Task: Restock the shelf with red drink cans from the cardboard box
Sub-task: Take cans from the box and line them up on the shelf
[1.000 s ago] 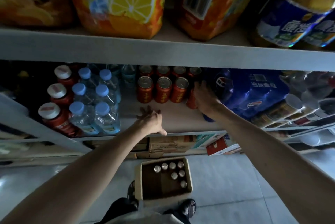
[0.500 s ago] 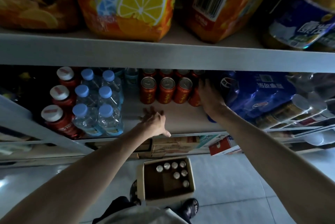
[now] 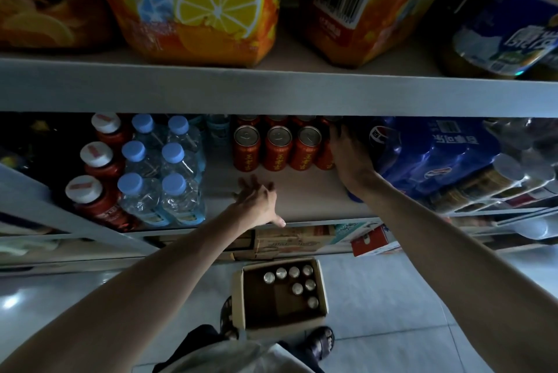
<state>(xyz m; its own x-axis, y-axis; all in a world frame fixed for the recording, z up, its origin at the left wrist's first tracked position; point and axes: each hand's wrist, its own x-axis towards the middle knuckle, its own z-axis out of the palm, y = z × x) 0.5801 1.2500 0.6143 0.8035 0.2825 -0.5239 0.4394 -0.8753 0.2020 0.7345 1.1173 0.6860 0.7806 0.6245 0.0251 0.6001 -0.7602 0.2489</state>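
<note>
The shelf (image 3: pixel 302 197) is the biggest thing here, and it has a lot of bare board at the front. The cardboard box (image 3: pixel 238 297) sits on the floor below it, by the person's feet. It looks mostly hollow, so I think a good part of the job is done.

The red cans (image 3: pixel 276 146) stand in rows at the back of the shelf, between the water bottles (image 3: pixel 163 179) and the blue pack (image 3: pixel 437 158).

The left hand (image 3: pixel 256 200) lies flat on the bare shelf with its fingers spread wide. It holds nothing. The right hand (image 3: pixel 350 155) is up against the end can (image 3: pixel 323 158) on the right of the front row. It is too dark to tell if the fingers wrap round it.

About seven little tops (image 3: pixel 297 288) show in the box. Those cans are left to put up.
</note>
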